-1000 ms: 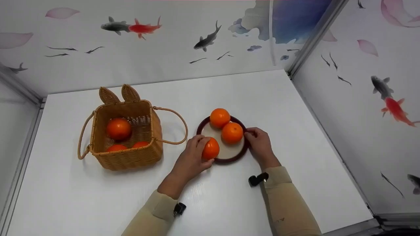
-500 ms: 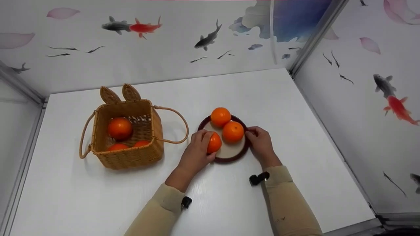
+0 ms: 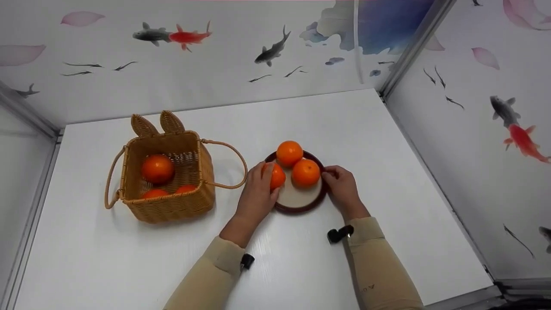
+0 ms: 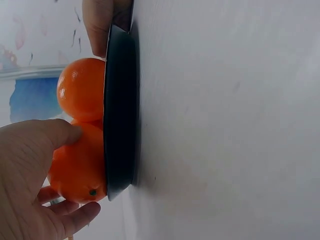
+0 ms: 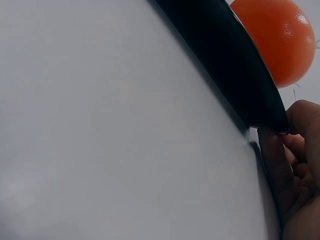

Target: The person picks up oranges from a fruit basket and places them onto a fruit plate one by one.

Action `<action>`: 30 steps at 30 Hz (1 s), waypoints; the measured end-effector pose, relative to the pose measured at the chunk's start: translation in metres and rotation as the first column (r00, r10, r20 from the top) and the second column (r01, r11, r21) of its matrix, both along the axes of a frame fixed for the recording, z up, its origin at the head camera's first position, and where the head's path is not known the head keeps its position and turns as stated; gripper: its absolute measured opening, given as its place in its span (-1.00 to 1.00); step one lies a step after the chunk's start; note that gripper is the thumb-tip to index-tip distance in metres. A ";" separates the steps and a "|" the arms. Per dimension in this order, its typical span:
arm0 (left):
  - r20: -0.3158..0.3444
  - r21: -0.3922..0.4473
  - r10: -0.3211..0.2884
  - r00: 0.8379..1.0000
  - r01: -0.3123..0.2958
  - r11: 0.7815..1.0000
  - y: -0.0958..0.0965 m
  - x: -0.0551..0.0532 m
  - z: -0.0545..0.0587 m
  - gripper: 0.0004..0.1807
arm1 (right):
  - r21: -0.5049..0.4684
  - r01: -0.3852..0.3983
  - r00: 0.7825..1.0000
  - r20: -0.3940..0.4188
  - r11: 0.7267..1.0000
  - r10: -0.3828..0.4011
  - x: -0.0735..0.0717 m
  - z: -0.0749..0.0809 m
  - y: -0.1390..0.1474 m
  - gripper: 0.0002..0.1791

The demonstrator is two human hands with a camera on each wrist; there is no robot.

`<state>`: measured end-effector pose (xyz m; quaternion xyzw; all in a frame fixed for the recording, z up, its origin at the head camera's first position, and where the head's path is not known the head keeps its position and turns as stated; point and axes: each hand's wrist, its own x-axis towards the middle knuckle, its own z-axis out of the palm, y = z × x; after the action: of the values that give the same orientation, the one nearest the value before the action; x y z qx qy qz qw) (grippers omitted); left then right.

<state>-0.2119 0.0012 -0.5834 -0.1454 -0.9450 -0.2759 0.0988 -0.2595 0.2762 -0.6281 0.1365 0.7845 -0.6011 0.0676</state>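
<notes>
My left hand (image 3: 256, 193) grips an orange (image 4: 77, 165) at the left side of a round plate (image 3: 297, 199) with a dark rim and a pale middle. In the left wrist view the thumb lies on one side of this orange and the fingers curl round the other. Two more oranges, one farther back (image 3: 289, 153) and one nearer the middle (image 3: 305, 173), sit on the plate. My right hand (image 3: 343, 189) pinches the plate's right rim between thumb and fingers, as the right wrist view shows.
A wicker basket (image 3: 172, 209) with two ear shapes and two loop handles stands to the left, several oranges (image 3: 157, 168) inside it. One handle (image 3: 234, 150) reaches toward the plate. Printed walls (image 3: 215, 86) close off the white table (image 3: 129, 267) at back and right.
My left hand has carried its orange from the plate's near left edge farther back along the left side, beside the other two. The right hand keeps its place on the rim.
</notes>
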 end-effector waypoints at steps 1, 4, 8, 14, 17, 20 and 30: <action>-0.020 0.003 0.002 1.000 -0.002 1.000 0.000 -0.001 0.000 -0.27 | 0.002 0.001 1.000 -0.007 1.000 -0.001 0.000 -0.001 -0.001 -0.74; -0.058 0.005 0.012 0.998 -0.011 1.000 -0.001 -0.002 -0.001 -0.30 | 0.022 0.002 0.999 -0.036 1.000 -0.001 0.000 -0.003 -0.002 -0.74; -0.056 -0.004 0.027 0.998 -0.028 1.000 -0.002 -0.001 0.002 -0.34 | 0.037 -0.003 0.998 -0.055 0.999 0.005 0.000 -0.002 -0.003 -0.74; -0.027 -0.014 0.028 0.999 -0.029 0.999 -0.002 0.003 0.008 -0.35 | 0.020 -0.010 0.999 -0.051 1.000 0.011 0.001 0.001 -0.003 -0.73; -0.011 -0.013 0.020 1.000 -0.020 1.000 -0.003 0.006 0.014 -0.34 | 0.025 -0.009 0.998 -0.069 1.000 0.011 0.000 0.001 -0.004 -0.73; -0.009 -0.007 0.010 1.000 -0.010 1.000 -0.004 0.010 0.022 -0.35 | 0.028 -0.015 0.998 -0.057 1.000 0.017 -0.001 0.000 -0.003 -0.72; -0.023 0.079 0.002 1.000 0.000 0.997 -0.016 0.019 0.060 -0.33 | 0.003 -0.006 1.000 -0.004 1.000 0.006 0.000 0.002 -0.001 -0.73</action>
<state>-0.1927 -0.0151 -0.5230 -0.1440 -0.9323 -0.3111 0.1154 -0.2599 0.2754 -0.6259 0.1328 0.7859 -0.6001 0.0675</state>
